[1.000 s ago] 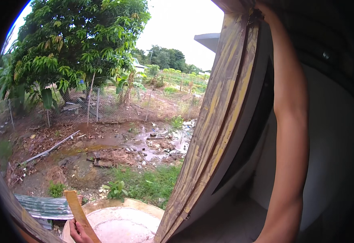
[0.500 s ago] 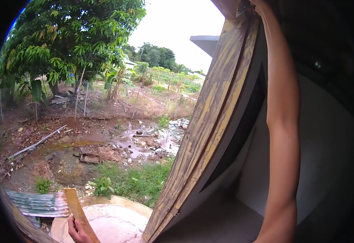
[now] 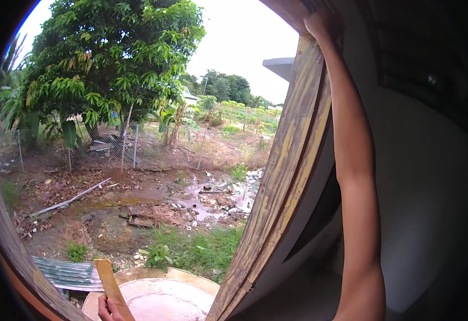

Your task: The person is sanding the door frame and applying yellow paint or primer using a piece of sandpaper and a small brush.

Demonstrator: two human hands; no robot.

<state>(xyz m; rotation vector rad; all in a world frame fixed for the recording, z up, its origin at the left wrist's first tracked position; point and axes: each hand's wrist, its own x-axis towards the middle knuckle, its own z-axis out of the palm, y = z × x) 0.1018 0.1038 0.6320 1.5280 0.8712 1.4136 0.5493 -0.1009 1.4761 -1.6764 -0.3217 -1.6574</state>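
My left hand (image 3: 109, 308), at the lower edge, is closed on a flat yellow-brown strip (image 3: 112, 283) that stands up tilted; its material is unclear. My right arm reaches high along the wooden frame (image 3: 285, 160) of an opening, whose brown and yellow finish is streaky and worn. At the frame's upper right corner, my right hand (image 3: 324, 25) is closed, its fingers curled and partly in shadow. What it holds, if anything, is hidden.
Below the opening outside lies a round concrete slab (image 3: 164, 299), beside a rusty corrugated metal sheet (image 3: 70, 274). Farther out are muddy ground with puddles, a wire fence (image 3: 153, 150) and a leafy tree (image 3: 111, 64). Right of the frame is a dark interior wall (image 3: 421, 214).
The view has shifted, so the outdoor scene sits lower and farther right. My right hand shows more fully at the upper corner, its fingers curled. My left hand still holds the strip.
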